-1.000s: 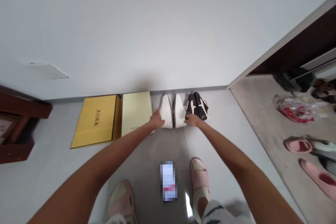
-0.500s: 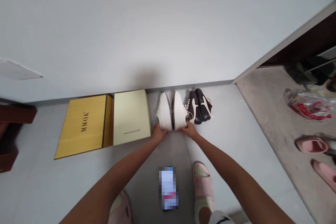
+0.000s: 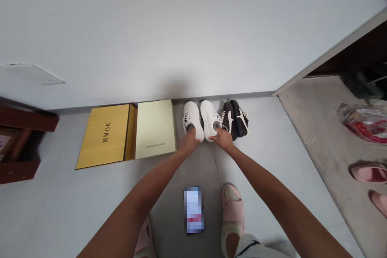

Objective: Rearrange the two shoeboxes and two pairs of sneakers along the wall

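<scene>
1. Left hand [image 3: 190,142]: fingers curled over the near end of the left white sneaker [image 3: 191,117], closed on it. Right hand [image 3: 223,138]: fingers against the near end of the right white sneaker [image 3: 208,117]; can't tell if closed.
2. Position: both white sneakers sit side by side on the tile floor [image 3: 266,161], toes of the pair likely far, close to the wall [image 3: 169,28]. Dark brown sneakers [image 3: 235,119] with white side stripes are just right of them, touching or nearly so.
3. Handling: likely light, with soft uppers and a stiffer sole. Best hold is the heel collar or the sole's near end. Laces are loose-looking snag points.
4. Looks: white, thick-soled, white laces, clean.
5. Left of the pair: pale green box [image 3: 155,129] marked MEIZHIYUAN, then yellow box [image 3: 102,137] marked MMOK. Blurred phone [image 3: 193,209] lies on the floor near the person's pink slippers [image 3: 232,209].
</scene>
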Motion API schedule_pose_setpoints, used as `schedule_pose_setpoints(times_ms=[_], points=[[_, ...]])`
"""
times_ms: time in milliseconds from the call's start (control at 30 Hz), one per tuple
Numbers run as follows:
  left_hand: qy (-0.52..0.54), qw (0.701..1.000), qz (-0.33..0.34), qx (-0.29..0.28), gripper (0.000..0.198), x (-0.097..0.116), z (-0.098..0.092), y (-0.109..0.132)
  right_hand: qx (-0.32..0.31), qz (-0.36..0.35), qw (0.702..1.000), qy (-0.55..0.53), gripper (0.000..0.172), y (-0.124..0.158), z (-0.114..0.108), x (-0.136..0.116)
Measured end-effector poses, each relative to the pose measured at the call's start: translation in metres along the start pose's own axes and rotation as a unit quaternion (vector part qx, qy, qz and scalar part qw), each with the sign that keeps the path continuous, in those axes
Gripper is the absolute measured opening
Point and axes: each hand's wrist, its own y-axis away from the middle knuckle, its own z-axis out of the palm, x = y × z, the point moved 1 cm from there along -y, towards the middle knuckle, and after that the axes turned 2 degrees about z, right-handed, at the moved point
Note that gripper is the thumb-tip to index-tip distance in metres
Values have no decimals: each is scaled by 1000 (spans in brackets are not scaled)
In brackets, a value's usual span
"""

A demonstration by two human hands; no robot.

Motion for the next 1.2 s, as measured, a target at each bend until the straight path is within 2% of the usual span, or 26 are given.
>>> schedule_pose_setpoints(times_ms=[100,267,433,667,1033,1200], points=[[-101,994,9,-42,34,13,-9,5,-17,-20,997,73,25,0,-3,-13],[-181,983,-14,-42,35,28,-14,8,-62,-59,985,152,23,1,-3,-38],[-233,971,-37,-37,32,33,-13,4,-104,-76,973,192,26,-3,1,-56],[-253,966,-40,-36,36,31,-13,1,-112,-83,968,208,27,-13,2,-59],[-251,964,-64,-54,43,24,-5,-3,-121,-90,965,212,26,-14,12,-56],[-231,970,-52,-44,38,22,-7,-1,-126,-95,966,207,25,-15,13,-57]])
